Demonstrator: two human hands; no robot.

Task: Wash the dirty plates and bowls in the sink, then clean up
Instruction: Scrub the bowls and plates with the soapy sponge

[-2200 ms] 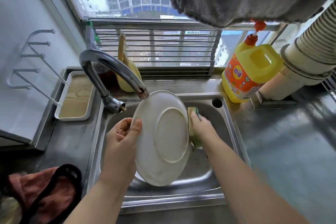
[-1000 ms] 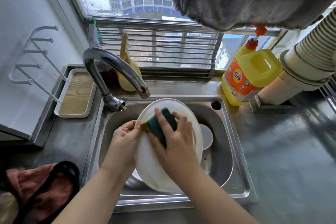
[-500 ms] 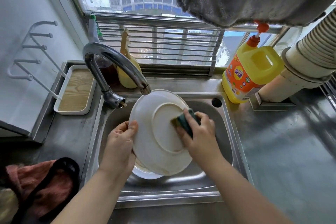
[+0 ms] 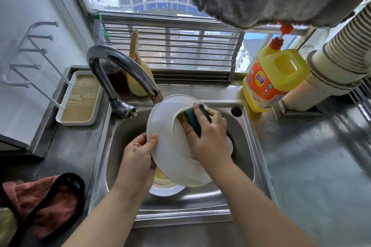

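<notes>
White and round, the ceramic plate is sitting tilted at the centre of the frame, above the stainless steel sink basin, with its underside facing the camera and its top edge just below the spout of the curved chrome tap. The left hand is gripping the plate's left rim, thumb lying on the underside and fingers curling behind it. The right hand is clamping a dark green scouring sponge with a yellow layer, pressing it against the plate's raised foot ring. Beneath the held plate, another white dish with yellowish residue is lying in the basin, and a further pale dish edge is peeking out behind the right hand. At the right of the frame a yellow detergent jug with an orange label and red pump is standing on the steel counter. At the left a white tray with a wood-grain base is sitting beside the sink, and a reddish cloth with black trim is lying at lower left.
</notes>
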